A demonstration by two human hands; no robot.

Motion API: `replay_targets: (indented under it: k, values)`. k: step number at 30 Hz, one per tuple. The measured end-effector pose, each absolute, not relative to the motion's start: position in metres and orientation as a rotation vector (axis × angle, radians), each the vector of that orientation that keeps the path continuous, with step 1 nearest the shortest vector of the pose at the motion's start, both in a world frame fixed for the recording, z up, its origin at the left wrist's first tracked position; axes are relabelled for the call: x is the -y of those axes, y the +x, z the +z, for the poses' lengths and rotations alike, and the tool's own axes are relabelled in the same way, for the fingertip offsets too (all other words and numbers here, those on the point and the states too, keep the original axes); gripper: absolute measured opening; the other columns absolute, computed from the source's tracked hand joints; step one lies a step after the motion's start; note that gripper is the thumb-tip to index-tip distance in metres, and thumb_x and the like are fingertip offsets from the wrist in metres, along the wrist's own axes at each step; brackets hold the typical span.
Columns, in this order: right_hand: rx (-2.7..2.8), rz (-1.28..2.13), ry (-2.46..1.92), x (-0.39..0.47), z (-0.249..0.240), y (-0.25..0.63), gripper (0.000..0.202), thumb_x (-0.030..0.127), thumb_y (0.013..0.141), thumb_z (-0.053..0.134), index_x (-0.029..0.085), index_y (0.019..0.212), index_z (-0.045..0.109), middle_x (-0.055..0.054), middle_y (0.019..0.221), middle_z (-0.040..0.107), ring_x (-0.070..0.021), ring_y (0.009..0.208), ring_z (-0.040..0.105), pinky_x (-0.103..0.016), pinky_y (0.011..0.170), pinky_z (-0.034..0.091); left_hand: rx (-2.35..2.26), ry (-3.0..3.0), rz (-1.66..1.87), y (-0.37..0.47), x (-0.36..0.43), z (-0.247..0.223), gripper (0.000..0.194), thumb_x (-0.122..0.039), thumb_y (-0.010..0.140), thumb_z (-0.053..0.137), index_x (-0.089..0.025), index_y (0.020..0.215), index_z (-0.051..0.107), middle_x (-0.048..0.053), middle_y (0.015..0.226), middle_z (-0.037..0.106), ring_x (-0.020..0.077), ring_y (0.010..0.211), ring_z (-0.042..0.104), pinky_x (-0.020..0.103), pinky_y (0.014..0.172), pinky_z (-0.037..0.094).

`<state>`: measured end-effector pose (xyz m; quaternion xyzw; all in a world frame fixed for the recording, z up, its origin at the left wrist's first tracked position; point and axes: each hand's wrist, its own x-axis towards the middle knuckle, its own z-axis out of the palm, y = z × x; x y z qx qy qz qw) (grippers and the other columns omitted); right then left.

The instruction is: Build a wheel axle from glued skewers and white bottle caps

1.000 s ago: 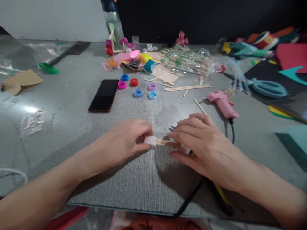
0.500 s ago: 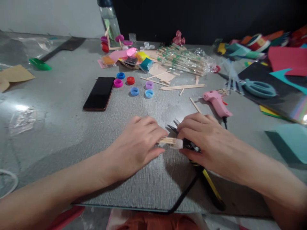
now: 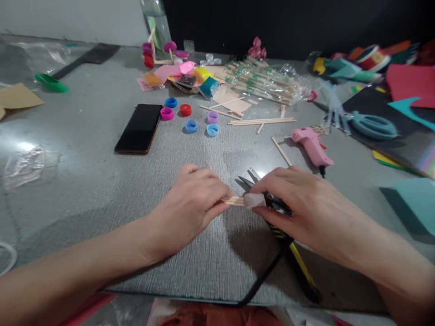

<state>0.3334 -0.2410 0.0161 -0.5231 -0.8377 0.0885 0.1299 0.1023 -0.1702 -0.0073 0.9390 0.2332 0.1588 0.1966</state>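
Observation:
Low in the middle of the view, my left hand is closed on the left part of some thin wooden sticks. A whitish, translucent piece wraps round their right end. My right hand pinches that piece between thumb and fingers. Beneath my right hand lie pliers with yellow and black handles, their dark pointed tip showing beyond the fingers. A metal-tipped tool, partly hidden, lies beside the tip.
Beyond my hands are a black phone, coloured bottle caps, loose sticks and a pink glue gun. Blue-handled scissors lie at the right. A black cable crosses the table's front edge.
My left hand has drawn slightly left, and more of the sticks shows between the hands. My right fingers now pinch the whitish piece, which sits more fully over the stick ends. The view has shifted slightly.

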Motion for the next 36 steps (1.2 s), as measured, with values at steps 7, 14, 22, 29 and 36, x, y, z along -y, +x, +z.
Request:
replay_targets:
  k: [7,14,22,29,36]
  values:
    - [2.420,0.185,-1.419,0.240,0.012,0.326,0.005,0.017,0.095,0.059,0.016,0.095,0.063,-0.007,0.085,0.066,-0.0256,0.083,0.061,-0.040,0.076,0.042,-0.703,2.563,0.463,0.099,0.169,-0.009,0.011,-0.023,0.097,0.066,-0.016,0.088,0.067,-0.004,0.080,0.067,0.0159,0.084,0.062,0.036,0.085,0.027]
    - [2.404,0.164,-1.392,0.239,0.007,0.323,0.007,0.017,0.096,0.059,0.014,0.095,0.065,-0.007,0.085,0.067,-0.0262,0.085,0.062,-0.041,0.077,0.042,-0.712,2.595,0.424,0.099,0.170,-0.005,0.013,-0.020,0.097,0.065,-0.015,0.085,0.069,-0.002,0.081,0.070,0.0177,0.087,0.064,0.037,0.084,0.027]
    - [2.389,0.146,-1.383,0.239,0.002,0.320,0.009,0.015,0.096,0.058,0.012,0.092,0.067,-0.008,0.083,0.066,-0.0264,0.084,0.063,-0.041,0.077,0.042,-0.711,2.628,0.408,0.097,0.170,-0.005,0.015,-0.023,0.099,0.063,-0.017,0.087,0.070,-0.002,0.085,0.073,0.0193,0.093,0.064,0.039,0.085,0.027]
    - [2.386,0.193,-1.415,0.238,-0.001,0.319,0.012,0.008,0.084,0.068,0.015,0.094,0.065,-0.005,0.085,0.069,-0.0282,0.095,0.063,-0.040,0.077,0.042,-0.730,2.743,0.323,0.097,0.166,-0.002,0.013,-0.033,0.096,0.067,-0.019,0.094,0.067,0.000,0.096,0.073,0.0256,0.108,0.059,0.041,0.084,0.029]
    - [2.398,0.166,-1.465,0.238,-0.004,0.322,0.007,0.020,0.094,0.063,0.015,0.099,0.065,-0.009,0.091,0.067,-0.0288,0.095,0.060,-0.043,0.080,0.047,-0.907,2.857,0.134,0.048,0.145,0.022,0.051,-0.059,0.081,0.075,-0.028,0.118,0.059,0.002,0.104,0.069,0.0243,0.089,0.058,0.038,0.073,0.034]
